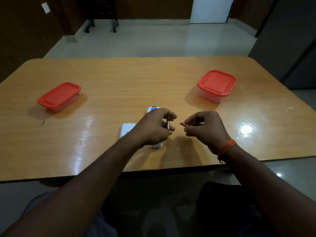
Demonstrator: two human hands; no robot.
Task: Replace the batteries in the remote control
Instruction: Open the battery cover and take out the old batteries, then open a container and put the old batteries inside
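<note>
A white remote control [152, 109] lies lengthwise on the wooden table [119, 86], mostly hidden under my left hand [153, 127]. Its near end shows below that hand. My left hand pinches a small red battery [168, 125] held upright just above the remote. My right hand [204, 128], with an orange thread band at the wrist, holds a second red battery [183, 124] pointing left, a short gap from the first. A white flat piece [127, 130], perhaps the battery cover, lies on the table left of the remote.
Two clear plastic boxes with red lids stand on the table: a long one [59, 96] at the left and a square one [216, 85] at the right. The table's near edge runs just below my forearms. Tiled floor lies beyond.
</note>
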